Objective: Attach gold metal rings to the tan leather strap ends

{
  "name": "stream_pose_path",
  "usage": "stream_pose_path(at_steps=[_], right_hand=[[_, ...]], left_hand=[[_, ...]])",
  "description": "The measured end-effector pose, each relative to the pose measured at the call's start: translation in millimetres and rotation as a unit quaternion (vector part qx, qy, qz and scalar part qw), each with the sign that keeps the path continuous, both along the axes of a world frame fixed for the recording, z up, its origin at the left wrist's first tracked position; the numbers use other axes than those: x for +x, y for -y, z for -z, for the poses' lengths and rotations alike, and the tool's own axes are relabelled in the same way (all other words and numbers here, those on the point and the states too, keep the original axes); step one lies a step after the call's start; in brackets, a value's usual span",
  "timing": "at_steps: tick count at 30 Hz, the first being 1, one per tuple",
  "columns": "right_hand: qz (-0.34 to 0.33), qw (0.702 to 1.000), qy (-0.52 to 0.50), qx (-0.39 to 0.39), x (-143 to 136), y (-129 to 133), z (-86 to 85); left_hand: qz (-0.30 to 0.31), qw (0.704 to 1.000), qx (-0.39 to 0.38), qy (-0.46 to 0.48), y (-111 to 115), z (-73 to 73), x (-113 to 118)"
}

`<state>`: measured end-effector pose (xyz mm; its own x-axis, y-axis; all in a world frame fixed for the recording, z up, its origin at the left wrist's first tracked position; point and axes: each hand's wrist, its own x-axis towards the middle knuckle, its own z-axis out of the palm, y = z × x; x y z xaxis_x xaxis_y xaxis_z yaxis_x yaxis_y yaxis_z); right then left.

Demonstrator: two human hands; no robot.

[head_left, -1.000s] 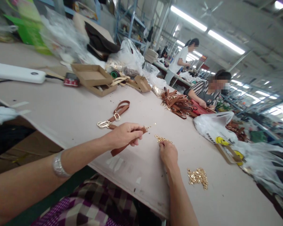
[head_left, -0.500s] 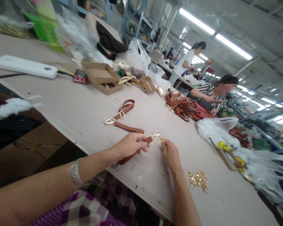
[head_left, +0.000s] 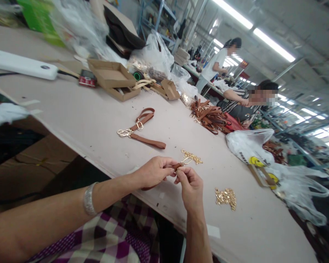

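My left hand (head_left: pixel 157 171) is closed on a brown leather strap (head_left: pixel 177 166), most of which it covers. At the strap's end my right hand (head_left: pixel 191 184) pinches with thumb and forefinger; any small part between these fingertips is hidden. A gold oval ring (head_left: pixel 187 160) sits just past the strap end, beside a short gold chain (head_left: pixel 195 157) on the table. Another brown strap (head_left: pixel 149 141), folded and fitted with gold rings (head_left: pixel 124 133), lies beyond my left hand. To the right of my right hand rests a heap of gold chain (head_left: pixel 226 198).
Cardboard boxes (head_left: pixel 112 78), a white power strip (head_left: pixel 22 64) and plastic bags (head_left: pixel 153 54) line the table's far left. A pile of brown straps (head_left: pixel 208 117) lies at the back, near a seated co-worker (head_left: pixel 239 104). More plastic bags (head_left: pixel 298 190) lie at the right.
My right hand has moved left from the gold chain to the strap end, beside my left hand. The chain now lies on the table. The view has shifted slightly.
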<state>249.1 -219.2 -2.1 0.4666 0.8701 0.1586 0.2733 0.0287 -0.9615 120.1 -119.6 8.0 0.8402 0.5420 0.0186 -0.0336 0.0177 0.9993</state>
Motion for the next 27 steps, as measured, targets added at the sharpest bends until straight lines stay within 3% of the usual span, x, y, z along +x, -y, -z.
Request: stream_pose_path(at_steps=[6,11,15,20,23,25,27], right_hand=[[0.018,1.000,0.007,0.011,-5,9,2.5],[0.070,0.997,-0.002,0.015,-8,19,8.1],[0.090,0.995,-0.012,0.028,-9,26,6.6],[0.097,0.994,-0.002,0.043,-6,30,3.0],[0.106,0.994,0.026,0.022,13,42,6.5],[0.153,0.983,0.104,-0.013,36,59,11.1],[0.200,0.949,0.233,-0.072,64,82,16.1]], left_hand=[[0.017,0.995,0.101,-0.006,4,-4.1,-4],[0.042,0.985,0.163,-0.033,7,-4.9,-3],[0.015,0.979,0.199,-0.037,19,-6.1,0],[0.022,0.986,0.152,-0.059,31,-4.1,8],[0.038,0.989,0.101,-0.101,29,0.3,13],[0.036,0.990,0.084,-0.111,25,2.4,14],[0.028,0.990,0.083,-0.112,20,3.3,13]])
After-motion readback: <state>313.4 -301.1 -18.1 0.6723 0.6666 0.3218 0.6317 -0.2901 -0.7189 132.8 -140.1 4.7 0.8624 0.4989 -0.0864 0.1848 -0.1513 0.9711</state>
